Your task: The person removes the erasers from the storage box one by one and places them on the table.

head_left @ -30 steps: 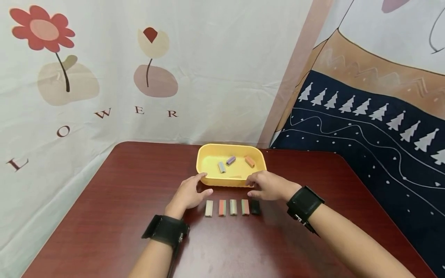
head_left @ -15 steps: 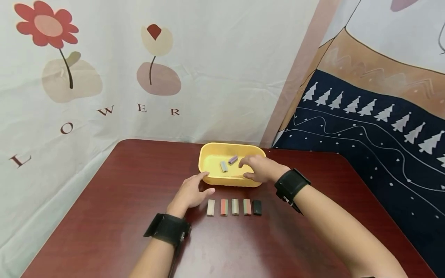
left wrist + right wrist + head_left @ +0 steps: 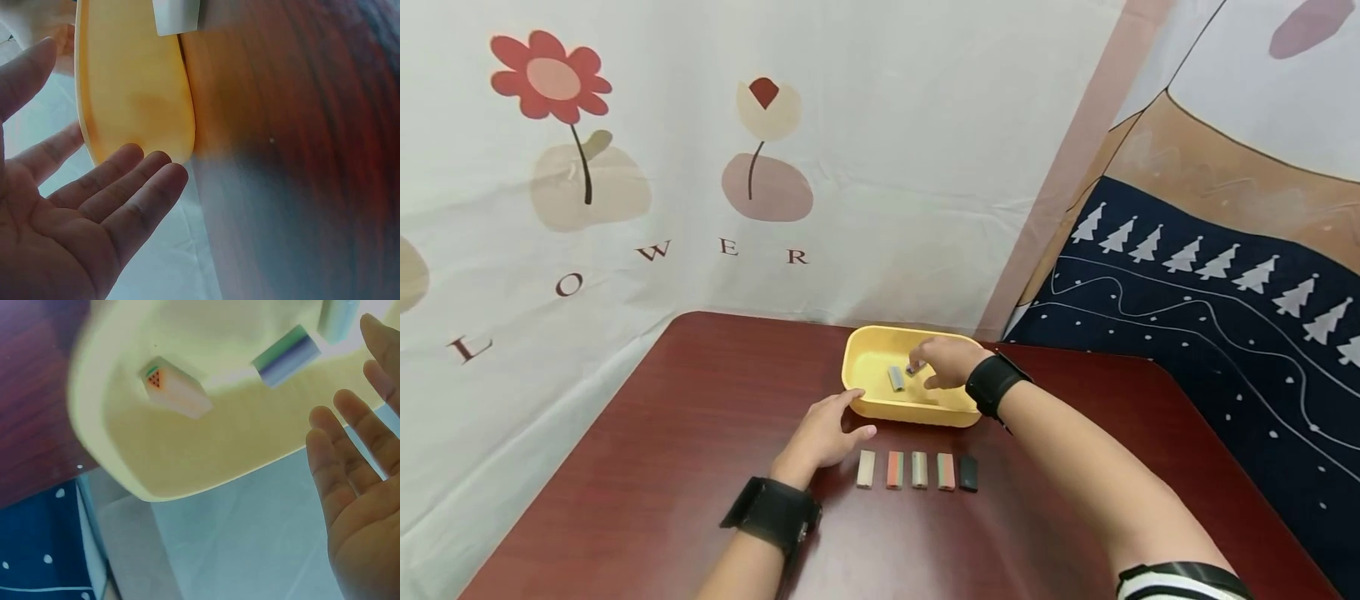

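Observation:
My left hand (image 3: 822, 432) touches the near left corner of a yellow plastic tub (image 3: 910, 413), its fingers extended. In the left wrist view those fingers (image 3: 140, 200) lie loosely against the tub's wall. Over the tub's inside reaches my right hand (image 3: 951, 360), fingertips close to a small purple-and-green eraser-like block (image 3: 286, 356); the right wrist view shows the fingers spread and holding nothing. Beside that block lies a pale blue one (image 3: 896, 378). A peach block with a watermelon print (image 3: 175, 390) also lies inside, hidden from the head view by the right hand.
In front of the tub, a row of similar blocks stands on the dark red table (image 3: 662, 467): a cream one (image 3: 866, 469), several striped ones (image 3: 919, 470), and a black one (image 3: 968, 473) at the right end. Behind the table hangs a printed cloth (image 3: 910, 167).
My right hand has moved from the tub's near right rim into the tub, going left to the purple block. My left hand stays at the corner. The head view has shifted slightly.

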A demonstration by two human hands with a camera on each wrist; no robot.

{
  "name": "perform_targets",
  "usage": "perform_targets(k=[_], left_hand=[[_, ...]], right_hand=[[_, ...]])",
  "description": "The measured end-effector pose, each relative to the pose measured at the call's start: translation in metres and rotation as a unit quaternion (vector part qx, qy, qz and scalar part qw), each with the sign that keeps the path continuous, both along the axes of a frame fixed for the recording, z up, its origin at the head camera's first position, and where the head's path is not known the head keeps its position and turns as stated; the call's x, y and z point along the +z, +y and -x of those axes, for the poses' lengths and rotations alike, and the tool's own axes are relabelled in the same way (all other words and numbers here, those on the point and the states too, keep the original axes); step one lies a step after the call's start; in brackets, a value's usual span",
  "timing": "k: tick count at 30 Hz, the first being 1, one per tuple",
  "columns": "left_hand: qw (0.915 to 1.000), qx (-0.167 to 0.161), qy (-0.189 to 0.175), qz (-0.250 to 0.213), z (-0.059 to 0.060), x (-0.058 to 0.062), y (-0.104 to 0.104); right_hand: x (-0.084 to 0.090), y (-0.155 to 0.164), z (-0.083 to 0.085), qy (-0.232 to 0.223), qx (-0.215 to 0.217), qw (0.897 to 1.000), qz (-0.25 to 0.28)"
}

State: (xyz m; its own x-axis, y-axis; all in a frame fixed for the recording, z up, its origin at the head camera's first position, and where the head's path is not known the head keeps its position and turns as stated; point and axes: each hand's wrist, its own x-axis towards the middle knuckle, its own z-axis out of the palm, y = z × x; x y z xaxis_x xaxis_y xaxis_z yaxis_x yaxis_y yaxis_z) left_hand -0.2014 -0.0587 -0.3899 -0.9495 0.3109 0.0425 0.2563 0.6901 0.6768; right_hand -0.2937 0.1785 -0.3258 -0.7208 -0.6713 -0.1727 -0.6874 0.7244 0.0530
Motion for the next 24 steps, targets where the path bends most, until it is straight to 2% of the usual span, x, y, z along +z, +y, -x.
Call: perform_targets(k=[7, 12, 18, 24], left_hand=[[1.0, -0.001, 0.001, -0.002, -0.001, 0.001, 0.0], [1.0, -0.006, -0.001, -0.003, -0.003, -0.001, 0.001], [1.0, -0.008, 0.006, 0.001, -0.003, 0.0, 0.0], [0.9999, -0.01, 0.007, 0.003, -0.002, -0.001, 0.001]], right_hand=[[-0.005, -0.014, 0.014, 0.019, 0.005, 0.999, -0.048], [-0.016, -0.024, 0.022, 0.008, -0.003, 0.999, -0.037], [-0.011, -0.039, 0.026, -0.016, -0.004, 0.999, -0.042], [-0.016, -0.048, 0.03, -0.007, -0.005, 0.994, -0.106]])
